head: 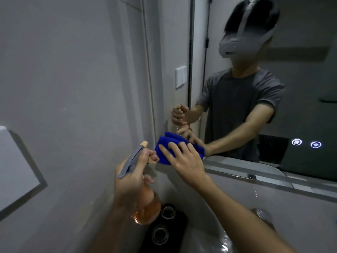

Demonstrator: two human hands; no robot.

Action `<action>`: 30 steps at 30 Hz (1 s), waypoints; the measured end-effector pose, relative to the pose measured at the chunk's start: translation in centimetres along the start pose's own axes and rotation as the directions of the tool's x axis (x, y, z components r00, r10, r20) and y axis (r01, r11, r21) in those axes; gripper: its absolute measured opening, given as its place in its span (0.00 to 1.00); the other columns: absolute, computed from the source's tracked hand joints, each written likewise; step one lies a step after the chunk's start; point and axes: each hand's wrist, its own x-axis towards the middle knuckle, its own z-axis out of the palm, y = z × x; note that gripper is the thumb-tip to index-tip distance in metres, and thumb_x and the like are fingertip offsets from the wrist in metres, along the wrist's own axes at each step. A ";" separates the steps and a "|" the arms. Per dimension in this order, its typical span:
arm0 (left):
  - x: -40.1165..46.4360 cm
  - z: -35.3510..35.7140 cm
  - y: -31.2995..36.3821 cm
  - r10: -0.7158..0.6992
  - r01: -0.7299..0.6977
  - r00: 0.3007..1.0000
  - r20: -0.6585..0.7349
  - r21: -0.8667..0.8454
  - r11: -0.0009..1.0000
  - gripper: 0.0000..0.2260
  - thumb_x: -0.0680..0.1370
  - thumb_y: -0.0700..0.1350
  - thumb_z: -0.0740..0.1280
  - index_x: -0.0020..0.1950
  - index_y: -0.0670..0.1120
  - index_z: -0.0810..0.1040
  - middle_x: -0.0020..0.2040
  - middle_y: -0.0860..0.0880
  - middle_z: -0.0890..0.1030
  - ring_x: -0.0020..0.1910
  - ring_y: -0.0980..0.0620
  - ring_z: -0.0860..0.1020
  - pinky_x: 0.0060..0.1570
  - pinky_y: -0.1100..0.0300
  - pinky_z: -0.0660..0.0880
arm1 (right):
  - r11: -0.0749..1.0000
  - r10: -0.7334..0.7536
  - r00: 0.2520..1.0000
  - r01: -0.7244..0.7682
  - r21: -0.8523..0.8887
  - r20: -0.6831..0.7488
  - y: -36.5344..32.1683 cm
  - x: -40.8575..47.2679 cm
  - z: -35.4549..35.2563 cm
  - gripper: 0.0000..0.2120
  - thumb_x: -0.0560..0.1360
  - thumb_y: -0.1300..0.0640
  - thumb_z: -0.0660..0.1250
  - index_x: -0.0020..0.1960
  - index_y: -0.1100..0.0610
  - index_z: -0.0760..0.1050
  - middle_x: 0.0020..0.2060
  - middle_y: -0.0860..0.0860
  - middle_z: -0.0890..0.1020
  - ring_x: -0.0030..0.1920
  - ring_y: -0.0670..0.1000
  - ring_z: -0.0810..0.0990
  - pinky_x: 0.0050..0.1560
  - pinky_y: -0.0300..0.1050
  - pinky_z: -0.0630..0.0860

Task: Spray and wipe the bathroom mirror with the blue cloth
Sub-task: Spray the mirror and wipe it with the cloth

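Note:
The bathroom mirror [300, 88] fills the upper right, and a person wearing a headset is reflected in it. My right hand [184, 161] presses the folded blue cloth [164, 148] flat against the mirror's lower left corner, fingers spread over it. My left hand [131, 178] grips a spray bottle [145, 207] of orange liquid by its neck, just left of the cloth. The bottle's grey trigger head and tan nozzle [144, 144] point up toward the mirror's edge.
A grey tiled wall runs along the left, with a white switch plate [180, 76] near the mirror's edge. Below are a white basin [209, 238], a tap [260, 213], and a black tray with two glass jars [160, 232]. Two lit touch icons [306, 143] glow on the mirror.

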 end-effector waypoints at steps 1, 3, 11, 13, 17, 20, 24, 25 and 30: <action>-0.2 0.3 0.0 -0.006 0.006 1.000 -0.009 0.001 1.000 0.16 0.76 0.50 0.67 0.54 0.39 0.82 0.45 0.40 0.85 0.45 0.46 0.84 0.27 0.59 0.76 | 1.000 0.024 0.999 -0.025 -0.005 -0.025 0.5 -0.7 -0.2 0.28 0.74 0.57 0.66 0.74 0.55 0.66 0.62 0.56 0.72 0.51 0.57 0.75 0.47 0.52 0.72; -0.7 1.3 -0.1 -0.049 0.049 0.999 -0.016 -0.025 0.999 0.14 0.74 0.53 0.69 0.50 0.43 0.84 0.44 0.42 0.85 0.46 0.44 0.84 0.33 0.54 0.77 | 0.997 0.080 0.994 -0.081 -0.015 -0.075 1.9 -2.4 -0.8 0.26 0.75 0.59 0.61 0.74 0.54 0.66 0.60 0.56 0.70 0.48 0.57 0.75 0.45 0.52 0.72; -5.5 9.0 -0.1 -0.151 0.167 0.976 0.158 -0.089 0.982 0.07 0.74 0.52 0.69 0.44 0.53 0.86 0.41 0.46 0.86 0.42 0.42 0.80 0.45 0.47 0.76 | 0.958 0.265 0.963 -0.269 -0.100 -0.049 10.6 -13.9 -5.5 0.32 0.72 0.61 0.65 0.75 0.51 0.62 0.58 0.56 0.68 0.47 0.58 0.71 0.44 0.54 0.73; -7.0 11.0 0.0 -0.178 0.195 0.962 0.207 -0.067 0.978 0.10 0.74 0.51 0.68 0.47 0.47 0.85 0.45 0.43 0.86 0.40 0.44 0.80 0.40 0.51 0.77 | 0.938 0.329 0.944 -0.330 -0.105 -0.028 13.0 -17.1 -7.1 0.38 0.68 0.62 0.71 0.74 0.50 0.62 0.59 0.57 0.68 0.48 0.58 0.71 0.45 0.55 0.74; -10.2 15.1 0.4 -0.172 0.188 0.940 0.294 -0.028 0.982 0.11 0.76 0.51 0.67 0.49 0.45 0.84 0.45 0.44 0.86 0.40 0.45 0.80 0.38 0.59 0.79 | 0.887 0.449 0.893 -0.449 -0.106 -0.027 17.5 -22.7 -10.5 0.44 0.62 0.67 0.76 0.73 0.49 0.63 0.58 0.56 0.68 0.48 0.60 0.71 0.45 0.56 0.75; -12.5 18.2 0.6 -0.141 0.144 0.932 0.335 0.017 0.989 0.11 0.79 0.51 0.65 0.49 0.46 0.83 0.45 0.45 0.86 0.39 0.44 0.81 0.37 0.52 0.76 | 0.832 0.549 0.836 -0.549 -0.079 -0.025 20.5 -25.7 -13.2 0.46 0.58 0.70 0.76 0.71 0.49 0.65 0.57 0.55 0.68 0.49 0.59 0.69 0.45 0.56 0.75; -15.7 22.1 0.3 -0.154 0.158 0.912 0.381 0.021 0.987 0.11 0.80 0.52 0.64 0.50 0.47 0.83 0.45 0.45 0.86 0.44 0.38 0.83 0.37 0.50 0.77 | 0.774 0.633 0.774 -0.631 -0.055 0.015 23.9 -29.3 -16.2 0.48 0.56 0.72 0.76 0.70 0.48 0.65 0.58 0.55 0.68 0.51 0.59 0.69 0.46 0.57 0.75; -16.5 23.1 0.2 -0.156 0.163 0.909 0.388 0.016 0.987 0.11 0.79 0.52 0.65 0.49 0.47 0.83 0.45 0.45 0.86 0.44 0.40 0.83 0.36 0.52 0.78 | 0.756 0.654 0.757 -0.653 -0.046 0.012 24.8 -30.2 -16.8 0.46 0.57 0.72 0.75 0.71 0.48 0.65 0.58 0.55 0.68 0.51 0.59 0.69 0.47 0.57 0.75; -20.5 28.7 0.1 -0.193 0.227 0.884 0.425 -0.032 0.973 0.10 0.78 0.51 0.66 0.46 0.47 0.84 0.45 0.42 0.85 0.42 0.44 0.83 0.34 0.53 0.77 | 0.714 0.700 0.714 -0.700 -0.020 -0.017 29.5 -34.8 -19.7 0.42 0.63 0.71 0.73 0.71 0.48 0.65 0.59 0.56 0.68 0.53 0.59 0.70 0.48 0.57 0.75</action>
